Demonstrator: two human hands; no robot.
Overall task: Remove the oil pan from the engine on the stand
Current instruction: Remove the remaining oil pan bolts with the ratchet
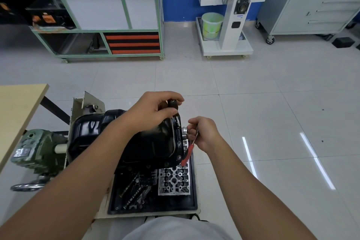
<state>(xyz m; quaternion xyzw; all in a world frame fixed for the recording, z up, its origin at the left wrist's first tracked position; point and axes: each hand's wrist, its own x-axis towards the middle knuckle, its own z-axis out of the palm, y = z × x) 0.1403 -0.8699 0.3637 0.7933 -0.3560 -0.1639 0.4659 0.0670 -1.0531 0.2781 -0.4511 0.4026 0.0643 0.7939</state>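
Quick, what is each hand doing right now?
Left hand: grips a black tool handle above the oil pan.
Right hand: holds a red-handled tool.

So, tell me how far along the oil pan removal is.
Done: nothing visibly finished; the black oil pan sits on the engine. In hand: left hand grips a black-handled tool at the pan's flange; right hand holds a red-handled ratchet. Left: remaining flange bolts, then lifting the pan off.

Glossy black oil pan is seen seated on engine, facing up; engine is mounted on green stand.
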